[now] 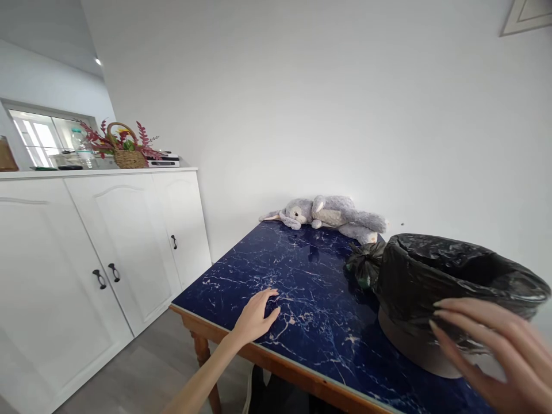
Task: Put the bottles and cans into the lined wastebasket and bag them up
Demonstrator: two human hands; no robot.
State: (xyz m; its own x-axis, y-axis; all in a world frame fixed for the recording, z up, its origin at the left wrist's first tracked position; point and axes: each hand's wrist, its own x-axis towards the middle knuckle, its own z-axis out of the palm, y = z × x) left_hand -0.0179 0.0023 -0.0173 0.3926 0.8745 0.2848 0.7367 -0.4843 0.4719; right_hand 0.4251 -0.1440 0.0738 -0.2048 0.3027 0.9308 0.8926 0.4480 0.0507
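Note:
A trash can (414, 344) stands at the right of the blue marbled table (276, 270). It is lined with a black garbage bag (414, 287), folded over the rim, and a gathered, knotted part (366, 264) of black plastic sticks out at its left. My right hand (487, 339) is in front of the can with its fingers apart, slightly blurred; whether it touches the bag I cannot tell. Near the table's front edge, my left hand (257, 316) rests with its fingers loosely spread and nothing in them.
A grey plush rabbit (332, 215) lies along the table's back edge against the white wall (345, 103). To the left is a white cabinet (116, 230) with dark handles, bearing a flower basket (129, 158) and a plastic bottle (84, 149). Below the table, a wooden leg (202, 348) shows.

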